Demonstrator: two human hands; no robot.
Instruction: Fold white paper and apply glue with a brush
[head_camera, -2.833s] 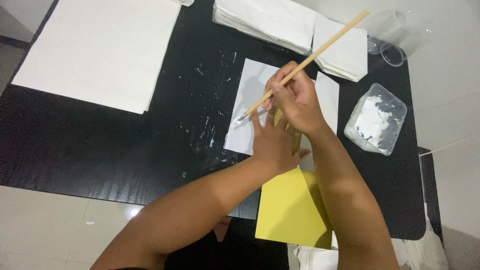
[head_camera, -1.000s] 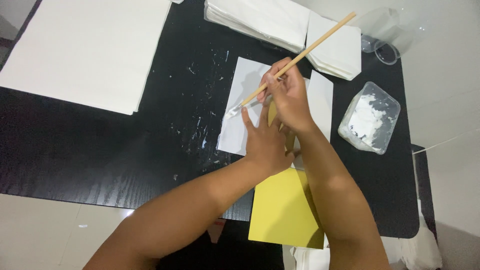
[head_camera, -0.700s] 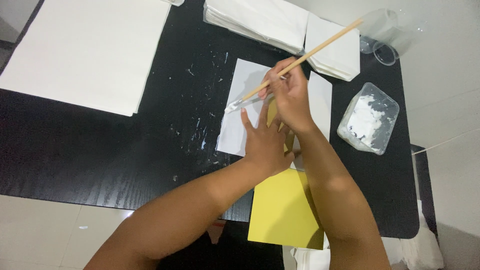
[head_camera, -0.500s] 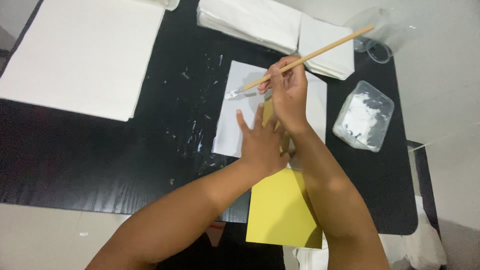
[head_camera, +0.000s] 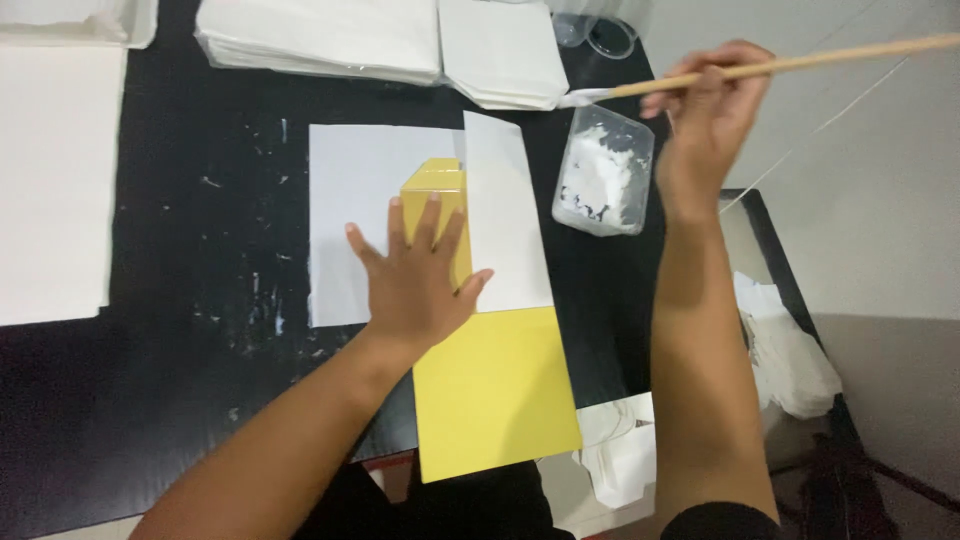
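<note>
My left hand (head_camera: 418, 272) lies flat, fingers spread, on a yellow paper sheet (head_camera: 492, 392) that overlaps a white sheet (head_camera: 350, 205) on the black table (head_camera: 180, 290). A narrower white strip (head_camera: 505, 225) covers the yellow sheet's right upper part. My right hand (head_camera: 705, 125) is raised at the right, shut on a long wooden-handled brush (head_camera: 770, 68). The brush's white-coated tip hangs just above a clear plastic tub of white paste (head_camera: 603, 182).
Stacks of white paper (head_camera: 320, 40) line the table's far edge, with another stack (head_camera: 505, 50) beside them. A large white sheet (head_camera: 50, 180) lies at the left. Clear cups (head_camera: 600, 35) stand behind the tub. Crumpled white material (head_camera: 790, 350) sits off the table's right edge.
My right hand has carried the brush from over the white sheet rightward to above the paste tub. My left hand stays pressed on the yellow sheet, now fully uncovered.
</note>
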